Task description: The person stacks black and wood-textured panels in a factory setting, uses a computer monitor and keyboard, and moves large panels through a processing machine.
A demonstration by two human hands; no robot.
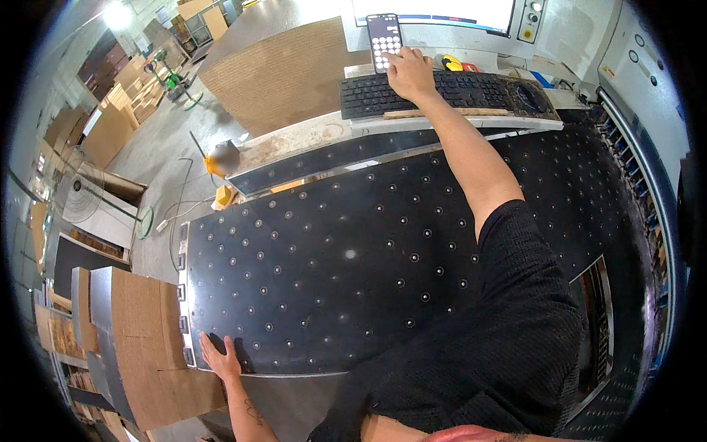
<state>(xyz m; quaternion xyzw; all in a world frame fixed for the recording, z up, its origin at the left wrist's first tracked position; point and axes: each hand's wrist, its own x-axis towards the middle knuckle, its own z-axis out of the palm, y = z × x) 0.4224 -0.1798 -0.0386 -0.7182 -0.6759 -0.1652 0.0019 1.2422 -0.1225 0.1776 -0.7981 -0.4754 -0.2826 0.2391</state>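
My right arm stretches out to a phone (383, 46) that leans upright against the bottom of a screen and shows a calculator keypad. The index finger of my right hand (412, 74) reaches to the phone's keys; the other fingers are bent and hold nothing. Under that hand lies a black keyboard (361, 97). At the near left corner of a large black table (353, 254) dotted with small round studs, my left hand (221, 357) rests flat with its fingers apart.
A monitor (442, 16) stands behind the keyboard, beside a yellow tape measure (451, 63) and a dark mouse (524, 97). Brown boards (151, 346) are stacked left of the table. A large brown panel (280, 77) lies beyond. A fan (81, 193) stands on the floor at left.
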